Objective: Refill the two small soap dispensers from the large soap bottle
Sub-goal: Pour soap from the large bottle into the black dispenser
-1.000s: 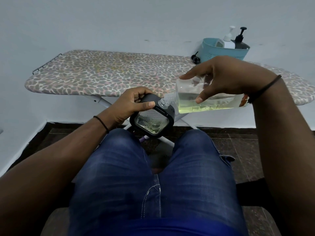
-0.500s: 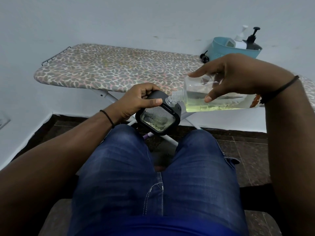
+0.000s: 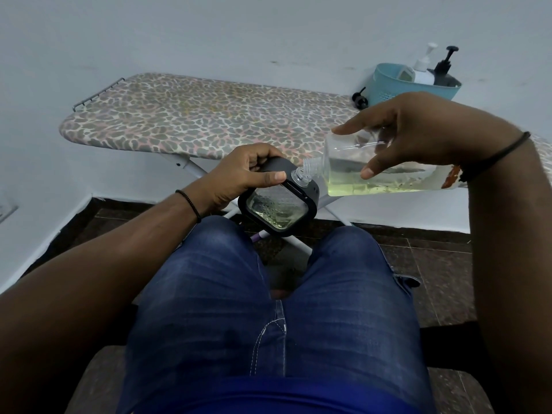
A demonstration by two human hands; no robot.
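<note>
My left hand grips a small black-framed soap dispenser with a clear ribbed face, tilted above my knees, yellowish liquid low inside. My right hand holds the large clear soap bottle lying almost flat, yellow-green soap pooled along its lower side. The bottle's threaded neck meets the dispenser's open neck at the top corner. A black pump head lies on the ironing board beside the basket.
A leopard-print ironing board stands in front against a pale wall. A teal basket at its far right holds a white pump bottle and a black pump bottle. My jeans-clad legs fill the foreground over a dark tiled floor.
Both hands with the bottle and dispenser keep the same pouring pose. They sit slightly further right in view, as does the board, from a small head turn.
</note>
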